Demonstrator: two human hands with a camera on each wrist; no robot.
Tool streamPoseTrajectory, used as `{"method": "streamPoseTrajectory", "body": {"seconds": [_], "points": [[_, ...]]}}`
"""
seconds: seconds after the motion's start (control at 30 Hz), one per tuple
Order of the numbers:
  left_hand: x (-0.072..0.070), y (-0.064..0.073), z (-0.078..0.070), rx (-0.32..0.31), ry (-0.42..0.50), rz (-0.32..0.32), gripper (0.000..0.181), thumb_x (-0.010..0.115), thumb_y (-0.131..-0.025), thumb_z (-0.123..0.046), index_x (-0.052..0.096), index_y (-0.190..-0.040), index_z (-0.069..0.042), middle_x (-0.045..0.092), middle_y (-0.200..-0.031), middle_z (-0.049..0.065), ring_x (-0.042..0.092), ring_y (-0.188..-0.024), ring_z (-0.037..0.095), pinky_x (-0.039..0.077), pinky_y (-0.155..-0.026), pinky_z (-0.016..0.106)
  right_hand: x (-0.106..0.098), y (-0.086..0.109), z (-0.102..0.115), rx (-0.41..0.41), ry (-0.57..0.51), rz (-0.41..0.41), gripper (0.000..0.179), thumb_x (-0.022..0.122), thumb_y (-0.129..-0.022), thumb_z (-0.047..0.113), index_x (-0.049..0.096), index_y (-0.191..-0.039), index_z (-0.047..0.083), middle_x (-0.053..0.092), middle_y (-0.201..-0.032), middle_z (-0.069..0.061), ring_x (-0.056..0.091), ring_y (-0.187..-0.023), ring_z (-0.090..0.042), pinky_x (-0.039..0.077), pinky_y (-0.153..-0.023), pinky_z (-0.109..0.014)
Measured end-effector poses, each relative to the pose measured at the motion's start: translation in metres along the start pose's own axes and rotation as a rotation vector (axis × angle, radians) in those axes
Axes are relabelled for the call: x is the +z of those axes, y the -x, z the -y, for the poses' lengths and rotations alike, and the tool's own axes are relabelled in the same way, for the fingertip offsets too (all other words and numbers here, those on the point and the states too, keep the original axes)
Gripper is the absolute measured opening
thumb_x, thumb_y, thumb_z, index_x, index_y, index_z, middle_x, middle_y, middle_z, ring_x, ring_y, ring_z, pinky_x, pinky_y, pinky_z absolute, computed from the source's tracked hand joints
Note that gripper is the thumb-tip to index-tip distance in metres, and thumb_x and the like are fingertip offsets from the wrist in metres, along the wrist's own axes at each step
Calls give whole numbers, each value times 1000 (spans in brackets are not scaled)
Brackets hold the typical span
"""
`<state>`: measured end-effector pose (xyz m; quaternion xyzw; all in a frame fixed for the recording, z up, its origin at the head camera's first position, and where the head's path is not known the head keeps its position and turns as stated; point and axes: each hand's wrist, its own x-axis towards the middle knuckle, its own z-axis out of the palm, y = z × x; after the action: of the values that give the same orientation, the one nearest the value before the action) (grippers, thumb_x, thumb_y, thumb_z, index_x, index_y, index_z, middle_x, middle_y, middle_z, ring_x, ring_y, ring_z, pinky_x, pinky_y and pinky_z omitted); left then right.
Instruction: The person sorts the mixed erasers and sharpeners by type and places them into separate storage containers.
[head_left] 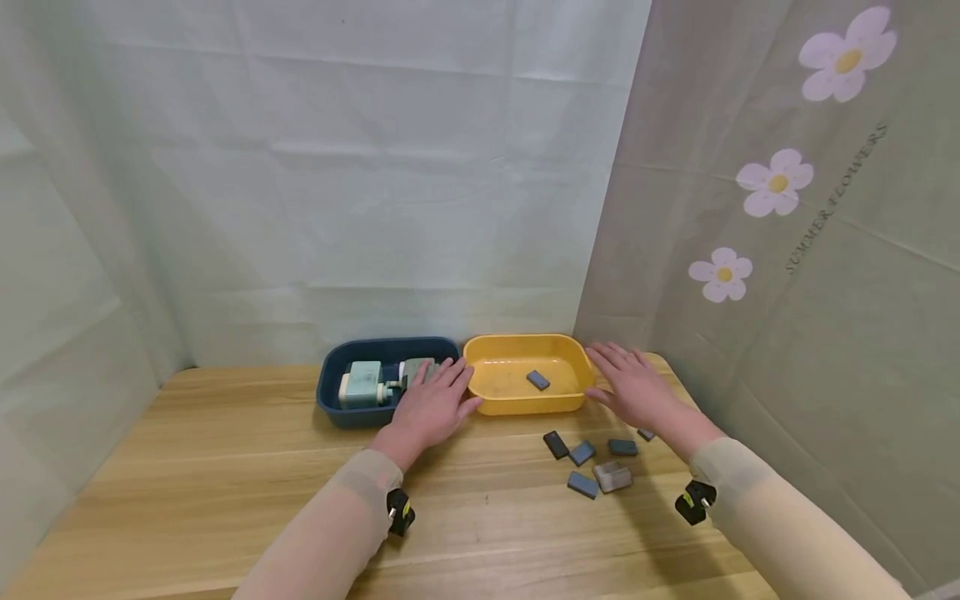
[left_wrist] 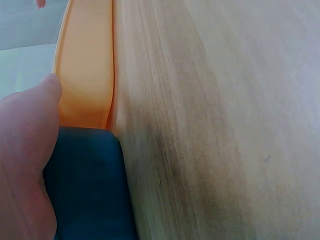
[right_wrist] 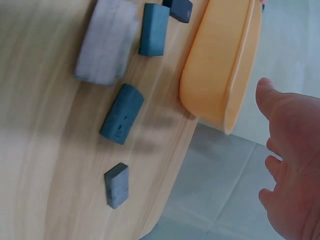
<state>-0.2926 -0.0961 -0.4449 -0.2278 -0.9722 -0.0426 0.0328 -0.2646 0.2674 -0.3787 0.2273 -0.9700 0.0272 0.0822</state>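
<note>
A yellow basin (head_left: 530, 406) stands at the back of the table, with one small blue-grey block (head_left: 537, 380) lying in it. My left hand (head_left: 431, 408) reaches with straight fingers over the right end of a dark blue basin (head_left: 327, 400), its fingertips at the yellow basin's left rim. At the yellow basin's right end, my right hand (head_left: 633, 390) extends its fingers beside the rim. Neither hand holds anything. Inside the blue basin lie a pale blue pump bottle (head_left: 363, 383) and a grey-green item (head_left: 412, 369), which my left hand partly hides.
In front of the yellow basin several small dark blocks (head_left: 582, 484) are scattered, along with a larger brownish-grey block (head_left: 612, 477). A pale cloth (head_left: 390, 208) hangs behind the table, and a flowered cloth (head_left: 817, 350) borders its right side. Both wrists carry black devices (head_left: 401, 512).
</note>
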Motion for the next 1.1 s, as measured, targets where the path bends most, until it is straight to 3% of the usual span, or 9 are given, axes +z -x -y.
{"method": "streamPoseTrajectory", "body": {"seconds": [0.43, 1.1], "points": [[0, 2, -1, -6, 3, -16, 74, 41, -116, -61, 36, -175, -16, 30, -181, 7, 26, -167, 33, 11, -134, 62, 7, 29, -15, 53, 40, -1, 69, 69, -111, 35, 48, -164, -4, 49, -165, -28, 43, -155, -49, 29, -125, -73], [2, 1, 0, 8, -11, -26, 74, 38, -117, -62, 39, -173, -15, 31, -180, 8, 28, -166, 33, 11, -135, 62, 28, 71, -42, 117, 45, -9, 74, 77, -106, 35, 50, -160, -8, 51, -160, -34, 47, -149, -54, 36, -118, -77]]}}
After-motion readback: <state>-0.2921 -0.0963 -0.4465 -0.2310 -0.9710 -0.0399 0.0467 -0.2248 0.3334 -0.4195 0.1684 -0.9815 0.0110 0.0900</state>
